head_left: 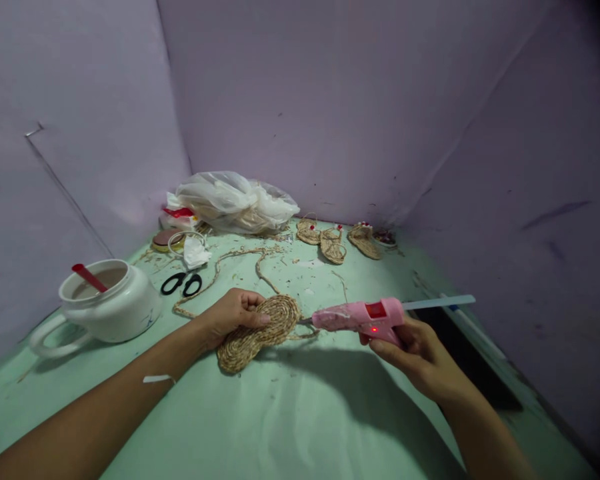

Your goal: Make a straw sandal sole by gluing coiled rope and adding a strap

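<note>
My left hand [240,317] is closed on a sole-shaped piece of coiled braided rope [277,319], thumb on its upper face. From the piece a loose length of the braided rope [217,267] loops back over the table behind my wrist. My right hand [413,353] is wrapped around the handle of a pink hot glue gun [355,316] with its red light lit. A translucent glue stick [443,303] sticks out of the gun's rear. The metal nozzle is at the right edge of the coiled piece; whether it touches I cannot tell.
On the green table [280,427] a white mug [113,307] stands at left, beside black-handled scissors [183,283]. A plastic bag [235,200] lies against the back wall. Several small woven slippers [333,245] sit at the back right. A dark flat object [473,360] lies at right.
</note>
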Motion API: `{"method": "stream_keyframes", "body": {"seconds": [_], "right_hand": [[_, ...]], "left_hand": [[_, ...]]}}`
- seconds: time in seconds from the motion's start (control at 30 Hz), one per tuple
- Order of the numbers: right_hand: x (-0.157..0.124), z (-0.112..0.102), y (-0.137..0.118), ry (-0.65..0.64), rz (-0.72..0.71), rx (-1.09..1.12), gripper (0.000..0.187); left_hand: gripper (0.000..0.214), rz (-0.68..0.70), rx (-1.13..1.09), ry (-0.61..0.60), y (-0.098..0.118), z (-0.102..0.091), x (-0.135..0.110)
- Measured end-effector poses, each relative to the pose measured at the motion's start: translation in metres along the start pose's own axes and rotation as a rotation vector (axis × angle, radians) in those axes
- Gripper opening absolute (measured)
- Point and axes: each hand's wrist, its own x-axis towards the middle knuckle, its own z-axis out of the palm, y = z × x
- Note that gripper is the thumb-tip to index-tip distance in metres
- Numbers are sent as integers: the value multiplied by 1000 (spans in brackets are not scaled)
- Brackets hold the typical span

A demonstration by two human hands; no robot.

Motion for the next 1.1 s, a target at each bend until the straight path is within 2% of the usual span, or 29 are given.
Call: {"method": "stream_keyframes", "body": {"seconds": [0.4, 1.1], "right_hand": [[3, 0, 0, 31, -59, -16, 24], [6, 3, -5, 39, -78, -32, 21]], "left_hand": [[38, 10, 6, -27, -3, -2, 3], [40, 13, 55, -68, -3, -2, 0]]}}
